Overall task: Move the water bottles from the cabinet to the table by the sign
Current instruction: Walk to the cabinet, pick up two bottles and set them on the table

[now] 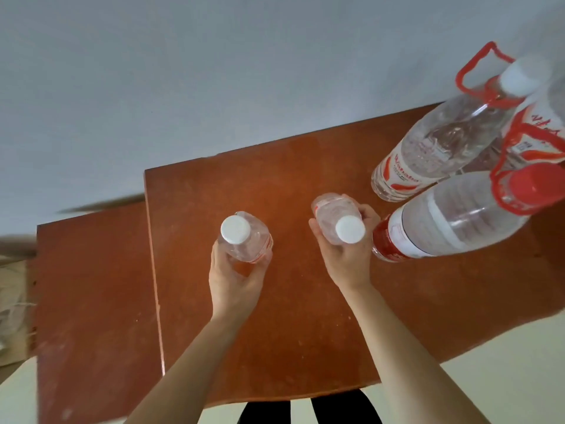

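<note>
Two small clear water bottles with white caps are upright over the reddish-brown wooden top (275, 185). My left hand (235, 280) grips the left small bottle (244, 237) around its body. My right hand (345, 258) grips the right small bottle (336, 217) the same way, just left of a large bottle. I cannot tell whether the small bottles rest on the wood or hover just above it.
Three large bottles with red handles crowd the right: one with a red cap (452, 218), one with a white cap (437, 145), a third (538, 130) at the frame edge. A lower wooden surface (91, 301) adjoins on the left. A grey wall (214, 71) runs behind.
</note>
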### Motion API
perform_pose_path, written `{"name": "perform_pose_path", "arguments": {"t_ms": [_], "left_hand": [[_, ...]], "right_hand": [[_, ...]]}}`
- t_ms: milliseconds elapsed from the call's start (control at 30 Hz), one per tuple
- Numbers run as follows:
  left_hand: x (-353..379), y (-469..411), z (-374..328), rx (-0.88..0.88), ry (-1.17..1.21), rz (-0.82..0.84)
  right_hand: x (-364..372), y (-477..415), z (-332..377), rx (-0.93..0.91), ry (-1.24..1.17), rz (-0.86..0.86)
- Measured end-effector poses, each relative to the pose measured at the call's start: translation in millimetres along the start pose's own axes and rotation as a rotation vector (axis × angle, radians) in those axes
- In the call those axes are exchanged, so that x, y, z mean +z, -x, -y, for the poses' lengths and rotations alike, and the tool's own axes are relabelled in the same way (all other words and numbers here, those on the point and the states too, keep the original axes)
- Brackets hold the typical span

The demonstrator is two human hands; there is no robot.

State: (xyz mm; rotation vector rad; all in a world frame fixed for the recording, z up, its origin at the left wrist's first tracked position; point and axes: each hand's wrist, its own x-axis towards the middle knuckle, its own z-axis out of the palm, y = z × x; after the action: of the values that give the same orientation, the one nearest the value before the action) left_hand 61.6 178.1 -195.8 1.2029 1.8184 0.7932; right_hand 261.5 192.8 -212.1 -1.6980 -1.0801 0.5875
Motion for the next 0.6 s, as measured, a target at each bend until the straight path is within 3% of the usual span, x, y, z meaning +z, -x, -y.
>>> {"name": "perform_pose_path", "arguments": {"t_ms": [133, 333, 600], "left_hand": [[-17, 38, 14, -0.007, 0.015, -0.018], [-71, 76, 15, 0.004, -0.057, -0.016], [-198, 65, -104, 0.281, -0.161, -0.363]], "right_hand": [[-14, 60, 11, 0.166, -0.089, 0.038], [-15, 82, 46, 0.192, -0.019, 0.177], [-16, 14, 222, -0.391, 0.079, 0.328]]}}
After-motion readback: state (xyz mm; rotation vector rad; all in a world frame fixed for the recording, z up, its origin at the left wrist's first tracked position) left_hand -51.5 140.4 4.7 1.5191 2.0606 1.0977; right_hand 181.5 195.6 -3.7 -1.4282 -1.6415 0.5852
